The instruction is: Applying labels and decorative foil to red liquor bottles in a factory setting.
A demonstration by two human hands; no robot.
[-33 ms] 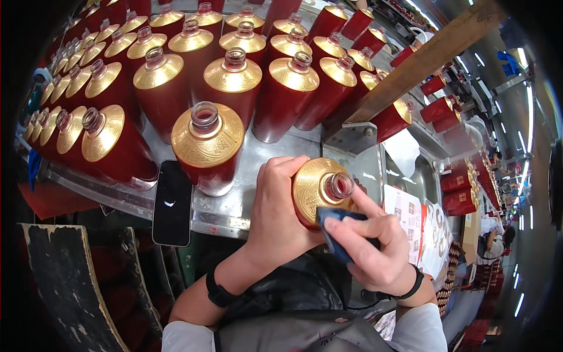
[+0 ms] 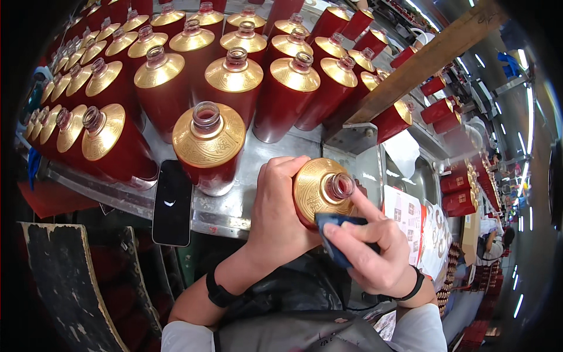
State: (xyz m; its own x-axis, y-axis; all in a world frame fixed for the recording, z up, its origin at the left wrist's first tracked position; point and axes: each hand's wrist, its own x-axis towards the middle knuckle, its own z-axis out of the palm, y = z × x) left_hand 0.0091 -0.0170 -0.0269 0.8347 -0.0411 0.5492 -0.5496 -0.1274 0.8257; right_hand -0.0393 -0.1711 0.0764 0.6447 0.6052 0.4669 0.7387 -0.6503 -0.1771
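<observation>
A red bottle (image 2: 319, 189) with an embossed gold shoulder and a bare, uncapped glass neck is tilted toward the right in front of me. My left hand (image 2: 280, 208) is wrapped round its left side. Pinched in my right hand (image 2: 375, 249) is a dark blue cloth (image 2: 337, 234), pressed against the lower edge of the gold shoulder. My right index finger reaches up beside the neck. The bottle's lower body is hidden behind my hands. Just beyond my left hand, another red and gold bottle (image 2: 209, 138) stands upright on the metal table.
Rows of similar bottles (image 2: 234, 71) crowd the metal table (image 2: 226, 211). A black phone (image 2: 172, 202) lies at its front edge. A wooden beam (image 2: 422, 58) slants across the right, above printed sheets (image 2: 404, 220). At lower left stands a worn board (image 2: 67, 281); a person (image 2: 492, 240) is far right.
The cloth and my right fingers have shifted very slightly left and down along the gold shoulder. My left hand and the bottle stay nearly in place.
</observation>
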